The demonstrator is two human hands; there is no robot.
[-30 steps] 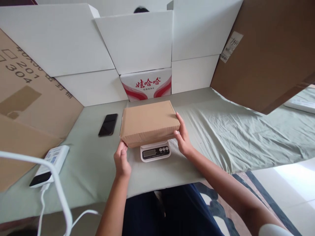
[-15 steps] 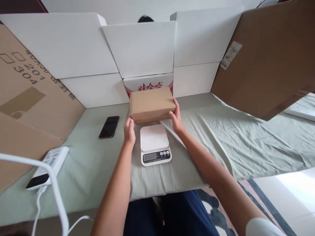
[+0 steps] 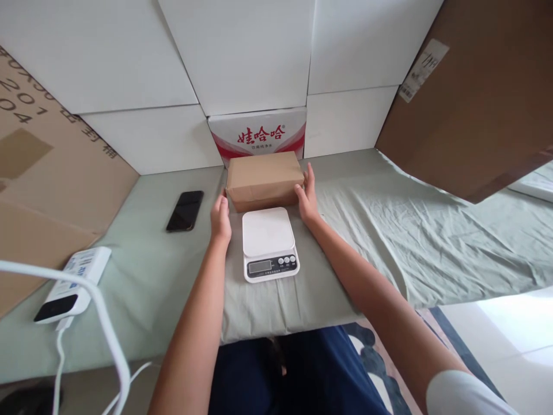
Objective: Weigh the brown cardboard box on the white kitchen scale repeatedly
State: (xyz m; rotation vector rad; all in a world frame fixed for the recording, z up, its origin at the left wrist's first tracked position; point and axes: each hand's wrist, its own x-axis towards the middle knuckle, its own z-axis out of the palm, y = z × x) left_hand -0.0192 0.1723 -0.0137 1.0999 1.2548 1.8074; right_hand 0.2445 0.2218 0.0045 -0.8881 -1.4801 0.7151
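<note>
One closed box [image 3: 264,180], mid-frame

Its contents are hidden. The right hand [image 3: 307,199] spreads thumb and fingers at its right end; the left hand [image 3: 221,220] is by its left, grip impossible to tell. One scale [image 3: 268,233] below, one phone [image 3: 185,211] centre-left, on green cloth [image 3: 371,242]; five plain white boxes [image 3: 242,57] above.

You're in what looks like a home, cloth-covered table [image 3: 367,242] before you, patterned rug [image 3: 368,353] below, glossy tiled floor [image 3: 510,340]

From the person's head, one camera looks down toward twelve o'clock, close over the pale-green cloth-covered table [image 3: 380,230].
</note>
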